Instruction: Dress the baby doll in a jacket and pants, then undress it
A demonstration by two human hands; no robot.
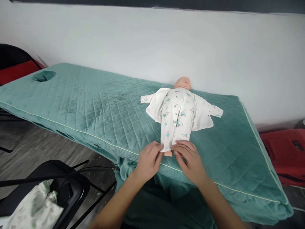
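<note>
A baby doll [182, 83] lies on its back on the green quilted bed, its head toward the wall. Printed baby clothes [177, 111] cover its body and legs, and a white top is spread open at both sides with the sleeves out. My left hand [150, 159] pinches the cuff of one trouser leg. By the other cuff, my right hand [188, 159] has its fingers closed on the cloth. A bare doll foot [167, 153] shows between my hands, below the hem.
The green bed cover [95, 105] has a face hole [44, 76] at the far left. Patterned cloth [35, 205] lies on a black chair [78, 181] at the lower left. Red chairs [286, 152] stand at the right, and a white wall [119, 41] runs behind.
</note>
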